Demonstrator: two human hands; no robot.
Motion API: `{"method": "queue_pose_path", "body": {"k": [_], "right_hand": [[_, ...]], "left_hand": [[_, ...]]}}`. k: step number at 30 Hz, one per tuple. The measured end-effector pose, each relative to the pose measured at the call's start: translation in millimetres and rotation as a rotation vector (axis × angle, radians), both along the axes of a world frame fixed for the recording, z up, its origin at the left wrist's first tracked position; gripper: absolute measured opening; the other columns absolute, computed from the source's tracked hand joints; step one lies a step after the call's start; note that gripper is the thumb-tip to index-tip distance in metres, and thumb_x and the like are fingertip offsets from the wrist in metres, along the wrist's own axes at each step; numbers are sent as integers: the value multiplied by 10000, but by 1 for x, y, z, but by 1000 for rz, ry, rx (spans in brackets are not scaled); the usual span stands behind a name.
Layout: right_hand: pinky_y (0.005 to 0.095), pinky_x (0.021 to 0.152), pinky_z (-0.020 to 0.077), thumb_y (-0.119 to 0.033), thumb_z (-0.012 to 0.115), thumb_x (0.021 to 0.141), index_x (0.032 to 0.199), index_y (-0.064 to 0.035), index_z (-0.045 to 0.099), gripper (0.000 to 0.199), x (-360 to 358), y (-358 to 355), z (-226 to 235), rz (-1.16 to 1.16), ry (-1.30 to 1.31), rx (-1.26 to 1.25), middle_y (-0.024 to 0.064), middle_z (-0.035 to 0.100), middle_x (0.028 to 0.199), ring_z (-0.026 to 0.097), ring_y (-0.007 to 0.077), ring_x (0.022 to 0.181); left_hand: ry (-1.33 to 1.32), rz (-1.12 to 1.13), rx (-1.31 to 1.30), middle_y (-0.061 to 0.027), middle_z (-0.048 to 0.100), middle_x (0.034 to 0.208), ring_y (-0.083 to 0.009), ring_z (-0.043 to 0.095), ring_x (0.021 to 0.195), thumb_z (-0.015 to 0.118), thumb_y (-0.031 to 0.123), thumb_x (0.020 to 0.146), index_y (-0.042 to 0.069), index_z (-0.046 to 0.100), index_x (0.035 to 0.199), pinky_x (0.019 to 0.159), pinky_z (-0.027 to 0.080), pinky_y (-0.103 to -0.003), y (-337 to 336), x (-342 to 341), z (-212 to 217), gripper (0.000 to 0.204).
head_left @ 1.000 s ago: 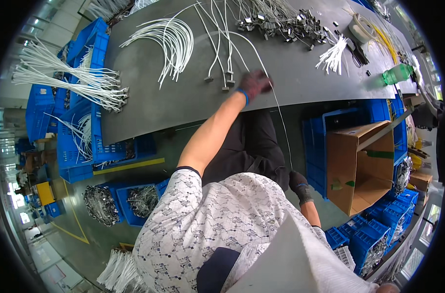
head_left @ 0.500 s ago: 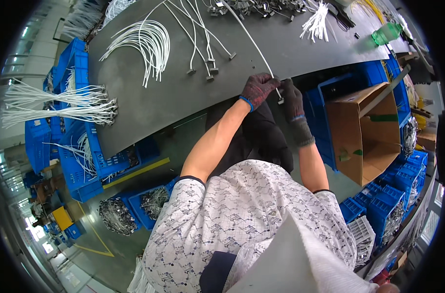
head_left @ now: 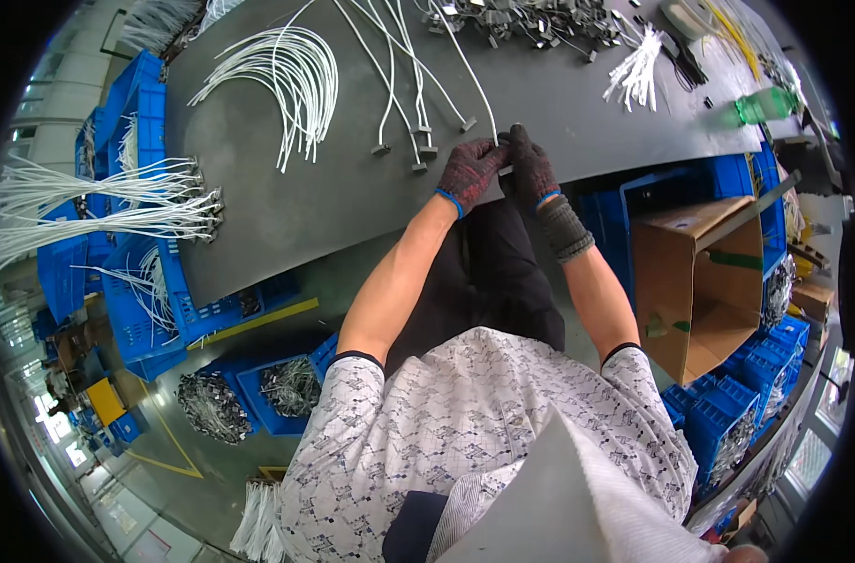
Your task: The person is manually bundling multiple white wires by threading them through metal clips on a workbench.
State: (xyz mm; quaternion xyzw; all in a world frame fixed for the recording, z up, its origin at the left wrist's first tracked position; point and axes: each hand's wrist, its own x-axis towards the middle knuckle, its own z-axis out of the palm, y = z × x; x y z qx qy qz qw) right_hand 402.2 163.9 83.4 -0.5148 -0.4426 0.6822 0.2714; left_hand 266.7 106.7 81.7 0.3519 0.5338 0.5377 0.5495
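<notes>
At the front edge of the grey table, my left hand (head_left: pixel 471 176) in a dark red-and-black knit glove is closed on the end of a white cable (head_left: pixel 476 83). My right hand (head_left: pixel 530 169), in a dark glove, presses its fingers at the same end, touching the left. A small grey connector (head_left: pixel 505 171) shows between the two hands. The rest of the cable runs away across the table. Just left of it lie several white cables with grey connectors (head_left: pixel 420 168). Farther left is a curved bundle of white cables (head_left: pixel 307 89).
A heap of small metal-and-black connectors (head_left: pixel 540 21) covers the far table. Short white strips (head_left: pixel 638 70) and a green bottle (head_left: pixel 767 105) lie right. Blue crates (head_left: pixel 149 113) holding cable bundles stand left; an open cardboard box (head_left: pixel 666 281) stands beside the table at right.
Both hands have shifted left and drawn together. My right hand now touches the left one at the cable end, where the connector hung bare below the fingers before.
</notes>
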Motion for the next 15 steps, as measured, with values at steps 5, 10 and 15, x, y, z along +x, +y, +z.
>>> {"method": "queue_pose_path", "body": {"k": [5, 10, 15], "right_hand": [[295, 469, 472, -275, 566, 986, 1236, -73, 610, 324, 11, 91, -41, 139, -200, 735, 87, 696, 836, 603, 135, 537], [543, 943, 491, -351, 568, 921, 1479, -137, 400, 620, 65, 243, -75, 43, -1107, 1091, 308, 552, 1285, 568, 486, 1146], [544, 943, 487, -368, 554, 916, 1211, -110, 638, 400, 53, 307, -77, 357, -1380, 1150, 301, 591, 1240, 584, 480, 1130]], "left_hand": [[-80, -92, -291, -48, 723, 953, -150, 671, 831, 658, 289, 959, -15, 702, 1067, 765, 545, -312, 29, -62, -3, 325], [695, -35, -201, -126, 727, 954, -244, 715, 866, 611, 301, 945, 60, 686, 1100, 785, 555, -397, 4, -126, 12, 296], [1292, 574, -464, -175, 709, 1042, -397, 671, 959, 669, 411, 880, 89, 685, 1067, 835, 535, -476, -56, -240, -45, 372]]}}
